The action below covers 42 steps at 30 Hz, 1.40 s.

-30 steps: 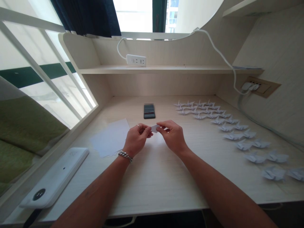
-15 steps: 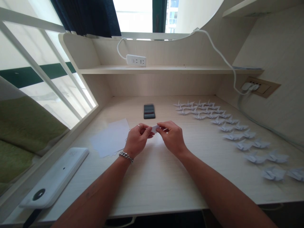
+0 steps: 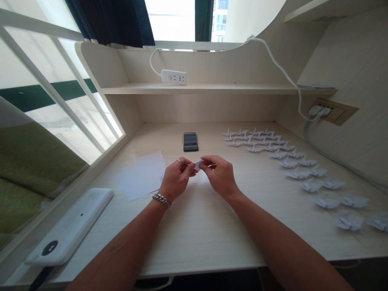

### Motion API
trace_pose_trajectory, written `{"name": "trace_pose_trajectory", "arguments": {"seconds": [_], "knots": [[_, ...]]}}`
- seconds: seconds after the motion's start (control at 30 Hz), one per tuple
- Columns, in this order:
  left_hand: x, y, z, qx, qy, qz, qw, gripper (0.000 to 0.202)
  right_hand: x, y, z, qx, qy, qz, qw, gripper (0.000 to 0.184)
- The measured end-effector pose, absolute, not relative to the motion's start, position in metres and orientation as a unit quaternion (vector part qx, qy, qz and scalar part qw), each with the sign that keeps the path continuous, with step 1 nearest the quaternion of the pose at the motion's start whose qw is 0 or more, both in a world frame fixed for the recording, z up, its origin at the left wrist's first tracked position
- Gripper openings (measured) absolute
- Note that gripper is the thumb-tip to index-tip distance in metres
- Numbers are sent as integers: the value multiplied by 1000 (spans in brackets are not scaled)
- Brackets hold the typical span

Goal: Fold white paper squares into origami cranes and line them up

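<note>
A small folded piece of white paper [image 3: 198, 164] is pinched between my two hands above the middle of the pale wooden desk [image 3: 194, 226]. My left hand [image 3: 177, 178], with a ring and a metal bracelet, closes its fingertips on the paper's left end. My right hand [image 3: 220, 174] grips the right end with thumb and fingers. Most of the paper is hidden by my fingers. A loose stack of white paper sheets [image 3: 141, 174] lies just left of my left hand.
Several folded paper cranes [image 3: 291, 163] lie in rows across the right of the desk. A dark phone [image 3: 190, 142] lies behind my hands. A white flat device [image 3: 71, 226] sits at the front left. A power strip [image 3: 173, 76] rests on the shelf; a cable runs to a wall socket [image 3: 329, 110].
Both hands have drifted slightly toward me and closer together, still pinching the folded paper. Nothing else moved.
</note>
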State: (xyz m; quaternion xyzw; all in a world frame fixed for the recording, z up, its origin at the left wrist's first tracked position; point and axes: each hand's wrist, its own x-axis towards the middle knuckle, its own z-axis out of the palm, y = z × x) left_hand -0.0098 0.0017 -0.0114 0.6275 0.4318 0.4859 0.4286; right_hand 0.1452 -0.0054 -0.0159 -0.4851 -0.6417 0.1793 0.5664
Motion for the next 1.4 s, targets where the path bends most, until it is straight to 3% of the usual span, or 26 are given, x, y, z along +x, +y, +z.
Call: {"name": "trace_pose_trajectory", "arguments": {"seconds": [0.6,0.8,0.9,1.07,1.2,1.4], "knots": [[-11,0,-9,666,447,465,376,23,145,-6,-14,-490,-636,183,568,20],[-12,2,-11,645,438,485,396,25,145,-8,-11,-499,-655,183,537,3],[-11,3,-10,634,423,491,421,27,145,-8,-11,-495,-677,192,511,3],[-10,4,-8,582,400,533,465,38,145,-2,-13,-494,-621,321,517,9],[-9,1,-5,617,452,520,379,30,145,3,-12,-477,-503,450,563,20],[-7,-3,-5,654,482,485,325,24,143,1,-9,-456,-474,471,588,24]]}}
